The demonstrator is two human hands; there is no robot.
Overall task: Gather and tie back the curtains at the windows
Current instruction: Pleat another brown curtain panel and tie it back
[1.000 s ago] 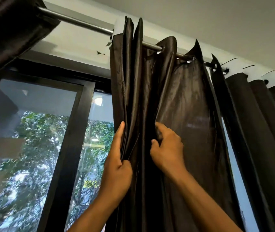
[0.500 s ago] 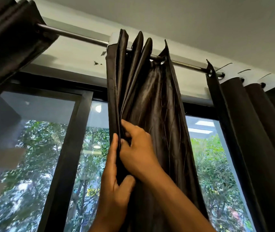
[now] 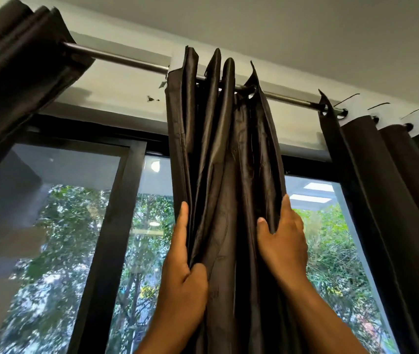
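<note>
Two hands on one panel right now. We've got the dark brown satiny curtain panel [image 3: 225, 159] bunched into tight pleats near the middle of the silver metal curtain rod [image 3: 124, 60], hanging in front of the black-framed window [image 3: 116, 200]. Our left hand [image 3: 185, 274] has its fingers straight up along the left edge with the thumb pressing the outer folds against them, so it's pinching that side. Our right hand [image 3: 283, 241] cups the right edge, thumb in front, fingers wrapped behind the fabric.

Handling guess: it looks thin, soft and pretty slick, with a sheen, so we'd expect the pleats to slide apart if we only squeeze lightly. Probably light too, since it hangs loose from the rings. Best bet is to wrap the whole bundle lower down, where a tie would sit, not by the edges.

No tieback visible in this view. No brands, labels or writing we can read anywhere.
</note>
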